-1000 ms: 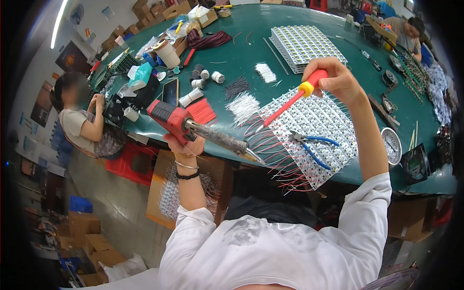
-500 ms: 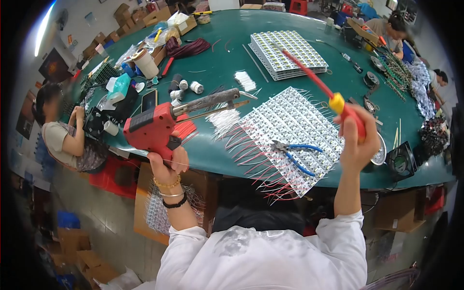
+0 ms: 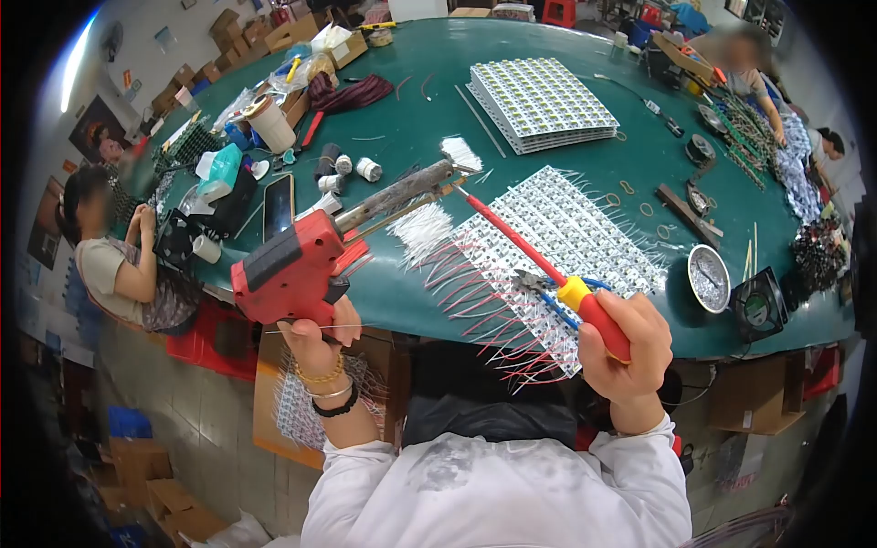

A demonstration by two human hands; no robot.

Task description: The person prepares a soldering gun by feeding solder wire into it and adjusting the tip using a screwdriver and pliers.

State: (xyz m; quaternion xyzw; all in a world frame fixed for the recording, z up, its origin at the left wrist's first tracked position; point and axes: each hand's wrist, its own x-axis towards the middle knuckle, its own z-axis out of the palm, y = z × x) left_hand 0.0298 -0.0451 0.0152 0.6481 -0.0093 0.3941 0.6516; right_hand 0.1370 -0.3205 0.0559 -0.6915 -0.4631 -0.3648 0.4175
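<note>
My left hand [image 3: 322, 331] is wrapped round the grip of a red and black soldering gun [image 3: 294, 265], whose barrel points up and to the right. In my right hand [image 3: 630, 352] is a red and yellow screwdriver [image 3: 525, 247], its tip at or close to the front end of the gun's barrel. Beneath the screwdriver lies a white board panel [image 3: 585, 228] with red and white wires along its left edge. Blue-handled pliers [image 3: 564, 309] rest on the panel, partly hidden by the screwdriver. White wires [image 3: 422, 230] lie left of the panel.
A stack of white panels [image 3: 544, 105] stands farther back on the green table [image 3: 402, 119]. At the left are a phone [image 3: 279, 208], a spool [image 3: 269, 125] and a seated person [image 3: 114, 256]. A metal bowl [image 3: 709, 279] and a fan [image 3: 760, 307] sit at the right.
The screwdriver has swung from the gun's right side, up past the panel stack, and back to the barrel's tip. The gun's barrel has turned from pointing down-right to up-right.
</note>
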